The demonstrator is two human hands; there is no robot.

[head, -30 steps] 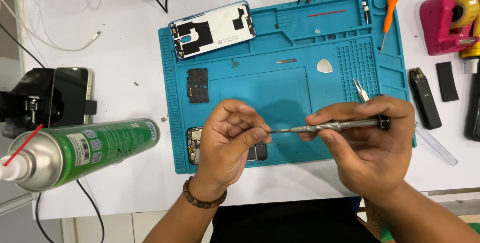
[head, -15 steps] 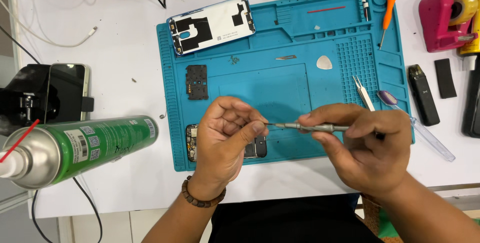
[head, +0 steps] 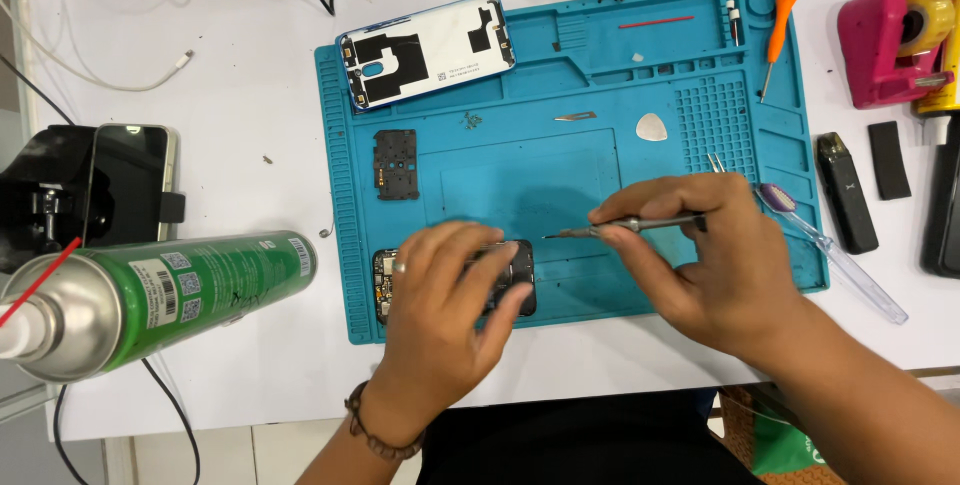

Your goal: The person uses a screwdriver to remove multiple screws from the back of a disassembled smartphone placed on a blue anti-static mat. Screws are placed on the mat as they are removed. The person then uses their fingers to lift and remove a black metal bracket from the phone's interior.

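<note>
Resting flat, fingers spread, the left hand now presses the opened black phone body onto the teal silicone repair mat, having let go of the tip it pinched a second ago. The right hand grips the slim grey metal screwdriver, tip just beside the phone; bare mat lies beyond, the white surface edge near the wrists.
</note>
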